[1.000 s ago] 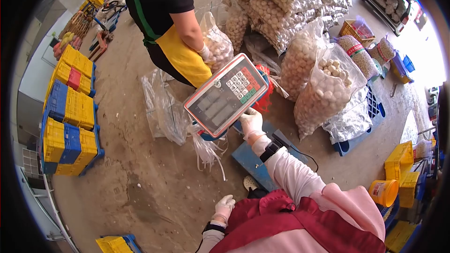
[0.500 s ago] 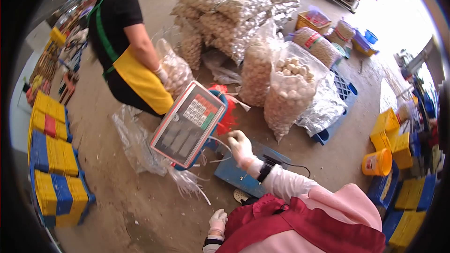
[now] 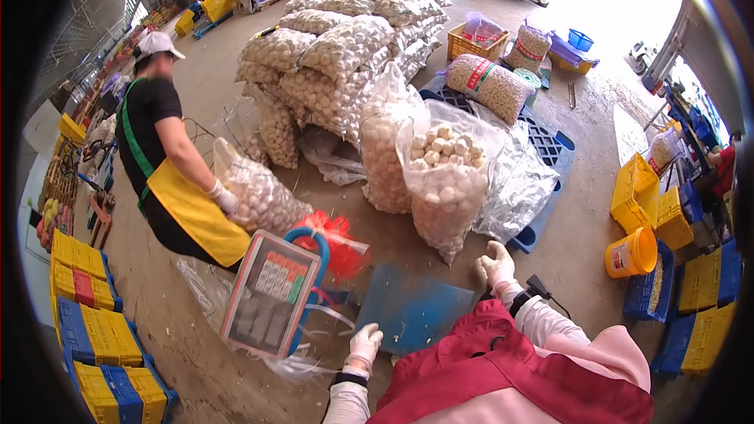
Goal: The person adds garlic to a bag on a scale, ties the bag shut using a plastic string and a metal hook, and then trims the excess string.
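Observation:
In a white glove, my right hand [image 3: 496, 265] reaches out with fingers apart, just below an open clear bag of garlic bulbs [image 3: 446, 188] and not visibly touching it. My left hand [image 3: 365, 344], gloved too, is by the left edge of the blue scale platform [image 3: 416, 306], its fingers loosely bent and nothing in them. To the left stands the scale's display with keypad [image 3: 267, 298] on a blue post frame. Behind it hangs a bunch of red ties [image 3: 336, 243]. A second upright bag of garlic [image 3: 389, 141] leans close to the open one.
A person in a yellow apron [image 3: 192, 208] grips another garlic bag [image 3: 255, 188] at left. Stacked garlic sacks [image 3: 338, 47] rise behind. Blue pallet [image 3: 542, 196] with plastic sheeting lies right of the bags. Yellow bucket [image 3: 631, 253] and crates [image 3: 94, 338] line the sides.
The view has turned and shifted. My right hand has moved from beside the scale display over to the right, its fingers opening. My left hand has come forward to the platform's edge.

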The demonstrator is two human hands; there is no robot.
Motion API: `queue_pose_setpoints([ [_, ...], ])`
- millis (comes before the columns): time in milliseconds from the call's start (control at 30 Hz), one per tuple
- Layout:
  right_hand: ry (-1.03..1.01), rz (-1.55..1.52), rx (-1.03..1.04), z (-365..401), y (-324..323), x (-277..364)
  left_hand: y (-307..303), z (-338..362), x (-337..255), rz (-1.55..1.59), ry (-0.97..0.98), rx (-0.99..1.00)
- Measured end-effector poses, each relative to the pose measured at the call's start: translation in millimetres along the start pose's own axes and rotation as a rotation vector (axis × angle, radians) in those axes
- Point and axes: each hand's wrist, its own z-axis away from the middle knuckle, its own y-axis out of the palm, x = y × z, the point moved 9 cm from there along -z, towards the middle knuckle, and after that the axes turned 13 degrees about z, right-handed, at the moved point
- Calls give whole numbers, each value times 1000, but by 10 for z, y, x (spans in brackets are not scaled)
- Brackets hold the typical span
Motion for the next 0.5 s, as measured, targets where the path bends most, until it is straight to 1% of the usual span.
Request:
queue_pose_setpoints([
  [33, -105, 160, -77, -367, -48, 80, 181, -250, -246, -57, 30, 29],
  [67, -124, 156, -37, -684, -109, 226, 396, -377, -650, -26, 25, 11],
  [133, -288, 217, -174, -1369, -101, 482, 652, -970, -963, -17, 115, -35],
  [200, -389, 246, -208, -2002, 9, 826, 907, -1339, -1463, 51, 75, -126],
  [233, -457, 175, -304, -2225, 46, 958, 990, -1619, -1564, 115, 32, -114],
  [267, -452, 161, -262, -2373, 187, 968, 1053, -1822, -1721, 76, 121, -159],
  [367, -423, -162, -140, -2619, 464, 818, 1339, -2370, -2202, 118, 45, -234],
  [400, -534, -63, -180, -2628, 385, 793, 1401, -2589, -2347, 111, 38, -241],
  [467, -577, -275, -57, -2642, 134, 765, 1492, -3049, -2788, -244, 323, -238],
  [500, -581, -274, -11, -2623, 25, 737, 1696, -3184, -3085, -344, 414, -198],
])
